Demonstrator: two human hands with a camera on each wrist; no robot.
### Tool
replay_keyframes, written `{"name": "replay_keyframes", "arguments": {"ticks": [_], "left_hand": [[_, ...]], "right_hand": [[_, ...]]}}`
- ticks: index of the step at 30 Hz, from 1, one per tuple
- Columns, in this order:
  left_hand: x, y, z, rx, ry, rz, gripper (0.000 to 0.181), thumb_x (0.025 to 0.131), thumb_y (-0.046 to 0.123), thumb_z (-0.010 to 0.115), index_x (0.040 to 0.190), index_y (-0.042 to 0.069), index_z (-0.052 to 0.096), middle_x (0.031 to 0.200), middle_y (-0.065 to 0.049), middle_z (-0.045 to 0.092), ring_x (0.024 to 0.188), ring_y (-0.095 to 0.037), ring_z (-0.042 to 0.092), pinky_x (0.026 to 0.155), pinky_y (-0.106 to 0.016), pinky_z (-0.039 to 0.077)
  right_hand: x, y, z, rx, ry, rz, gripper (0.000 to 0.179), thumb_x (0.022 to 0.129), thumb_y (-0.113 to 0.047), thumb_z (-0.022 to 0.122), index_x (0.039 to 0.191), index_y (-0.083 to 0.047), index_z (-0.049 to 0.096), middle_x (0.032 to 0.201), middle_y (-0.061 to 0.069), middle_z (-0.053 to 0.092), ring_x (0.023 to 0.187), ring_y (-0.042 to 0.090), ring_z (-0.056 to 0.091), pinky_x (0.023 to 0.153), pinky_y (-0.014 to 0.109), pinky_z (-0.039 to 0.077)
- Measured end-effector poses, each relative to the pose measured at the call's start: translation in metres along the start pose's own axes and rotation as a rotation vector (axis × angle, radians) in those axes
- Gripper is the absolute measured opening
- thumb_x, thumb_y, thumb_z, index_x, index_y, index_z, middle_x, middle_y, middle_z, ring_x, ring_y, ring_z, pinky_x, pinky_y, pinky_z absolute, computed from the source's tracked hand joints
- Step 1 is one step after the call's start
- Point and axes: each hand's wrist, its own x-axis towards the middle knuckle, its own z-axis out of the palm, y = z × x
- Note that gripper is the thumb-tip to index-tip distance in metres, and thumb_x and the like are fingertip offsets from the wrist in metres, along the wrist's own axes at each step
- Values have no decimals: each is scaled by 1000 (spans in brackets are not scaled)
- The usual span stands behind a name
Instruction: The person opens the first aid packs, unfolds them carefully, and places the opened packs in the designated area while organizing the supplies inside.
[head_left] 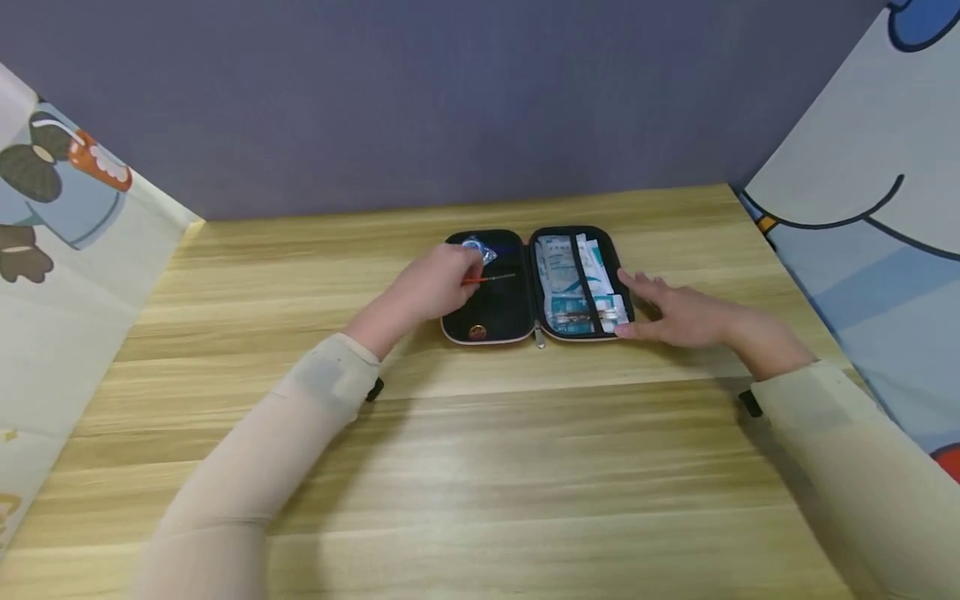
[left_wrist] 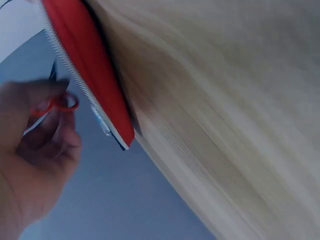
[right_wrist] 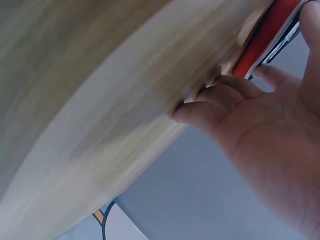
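A zippered case (head_left: 495, 312), red outside and black inside, lies opened flat like a book on the wooden table. Over its left half, my left hand (head_left: 442, 282) pinches small scissors (head_left: 491, 278) by their orange-red ring handles, blades toward the right. The left wrist view shows the rings (left_wrist: 65, 102) between thumb and fingers, above the case's red side. My right hand (head_left: 678, 315) rests at the case's right edge, fingers spread and fairly straight. In the right wrist view, some fingertips (right_wrist: 187, 112) are down on the table and others are beside the red shell.
Flat white-and-teal packets (head_left: 558, 271) sit under a black strap (head_left: 585, 283) in the right half. A clear plastic packet (head_left: 480, 248) and a small round orange-brown item (head_left: 477, 332) lie in the left half. A grey-blue wall (head_left: 465, 108) stands behind the table (head_left: 480, 467).
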Motion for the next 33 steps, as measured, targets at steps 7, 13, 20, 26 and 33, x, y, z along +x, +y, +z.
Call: {"name": "replay_keyframes", "arguments": {"ticks": [7, 13, 20, 26, 33], "left_hand": [[11, 5, 6, 220, -78, -1, 17, 106, 26, 66, 102, 12, 74, 103, -7, 75, 93, -27, 73, 80, -47, 62], [5, 4, 5, 174, -79, 15, 31, 105, 43, 68, 98, 14, 75, 96, -3, 72, 86, -22, 69, 80, -44, 60], [1, 0, 2, 138, -91, 30, 16, 104, 25, 70, 96, 14, 80, 93, -3, 75, 80, -20, 67, 76, -41, 60], [9, -3, 7, 158, -47, -12, 23, 106, 23, 66, 92, 12, 80, 87, -4, 75, 76, -22, 66, 72, -40, 58], [26, 5, 10, 190, -42, -110, 19, 105, 17, 63, 98, 4, 76, 100, -13, 75, 88, -29, 71, 80, -44, 62]], "right_hand": [[1, 3, -2, 4, -17, 12, 107, 99, -65, 63, 172, -18, 0, 176, 30, 2, 159, 61, 4, 123, 80, 14], [1, 2, -7, 17, -19, 10, 106, 100, -65, 63, 172, -22, -1, 176, 29, 0, 159, 61, 1, 122, 81, 11], [2, 2, -8, 24, -36, 15, 107, 99, -67, 63, 172, -23, -2, 177, 28, -3, 159, 60, 0, 122, 81, 10], [3, 2, -9, 17, -37, 4, 108, 99, -67, 62, 172, -23, -3, 176, 29, -4, 159, 61, -1, 121, 82, 9], [3, 5, -3, 38, -56, 11, 108, 99, -68, 62, 172, -24, -5, 177, 27, -6, 159, 60, -3, 121, 83, 8]]}}
